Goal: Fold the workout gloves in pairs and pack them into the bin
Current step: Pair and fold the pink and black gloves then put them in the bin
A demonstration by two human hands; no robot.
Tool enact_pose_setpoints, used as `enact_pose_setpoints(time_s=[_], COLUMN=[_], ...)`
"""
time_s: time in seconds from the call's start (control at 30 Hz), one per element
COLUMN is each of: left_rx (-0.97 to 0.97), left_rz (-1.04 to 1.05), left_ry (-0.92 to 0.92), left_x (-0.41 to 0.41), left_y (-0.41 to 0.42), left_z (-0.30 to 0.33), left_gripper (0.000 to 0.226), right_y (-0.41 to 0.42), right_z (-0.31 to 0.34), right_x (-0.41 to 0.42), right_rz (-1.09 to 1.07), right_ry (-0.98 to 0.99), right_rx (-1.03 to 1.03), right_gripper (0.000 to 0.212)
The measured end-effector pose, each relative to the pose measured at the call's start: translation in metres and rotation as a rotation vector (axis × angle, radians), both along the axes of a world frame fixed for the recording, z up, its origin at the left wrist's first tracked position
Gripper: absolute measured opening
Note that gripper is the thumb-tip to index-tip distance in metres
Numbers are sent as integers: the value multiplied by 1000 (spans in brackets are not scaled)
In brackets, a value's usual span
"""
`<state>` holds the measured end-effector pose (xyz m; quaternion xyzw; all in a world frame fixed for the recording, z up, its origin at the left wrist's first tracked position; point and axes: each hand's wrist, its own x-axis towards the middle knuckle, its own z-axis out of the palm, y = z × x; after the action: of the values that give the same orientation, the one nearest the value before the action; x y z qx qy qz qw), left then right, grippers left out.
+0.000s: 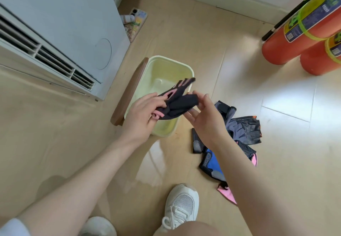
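A pale yellow-green bin (184, 68) stands on the floor with nothing visible inside it. Just above its near end I hold a black and pink glove pair (178, 103). My left hand (145, 114) grips the pink-trimmed end. My right hand (204, 117) pinches the folded black end between thumb and fingers. On the floor to the right lies a pile of more gloves: a grey and black one (243, 128), a blue one (214, 163) and a pink one (227, 194), partly hidden by my right forearm.
A white air conditioner unit (55, 33) stands at the left. A brown board (129, 92) leans along the bin's left side. Two orange cylinders (302, 38) stand at the right. My white shoes (181, 204) are at the bottom centre.
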<state>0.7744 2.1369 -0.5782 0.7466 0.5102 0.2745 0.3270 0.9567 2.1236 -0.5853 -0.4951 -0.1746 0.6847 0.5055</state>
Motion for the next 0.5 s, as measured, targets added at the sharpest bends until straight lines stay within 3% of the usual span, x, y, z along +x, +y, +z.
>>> enact_pose_setpoints(time_s=[0.07, 0.2, 0.27, 0.4, 0.5], left_rx=[244, 310, 117, -460, -755], left_rz=[-81, -19, 48, 556, 792], left_ry=[144, 169, 24, -284, -539], left_x=[-4, -7, -5, 5, 13], left_y=[0, -2, -2, 15, 34], left_z=[-7, -16, -20, -32, -50], left_gripper=[31, 32, 34, 31, 32], right_y=[11, 23, 31, 54, 71], right_z=[1, -4, -9, -12, -23], right_x=[3, -7, -11, -15, -18], right_rz=[24, 74, 62, 151, 185], right_ry=[134, -77, -175, -207, -412], right_rx=[-3, 23, -2, -11, -11], right_gripper=[45, 27, 31, 37, 29])
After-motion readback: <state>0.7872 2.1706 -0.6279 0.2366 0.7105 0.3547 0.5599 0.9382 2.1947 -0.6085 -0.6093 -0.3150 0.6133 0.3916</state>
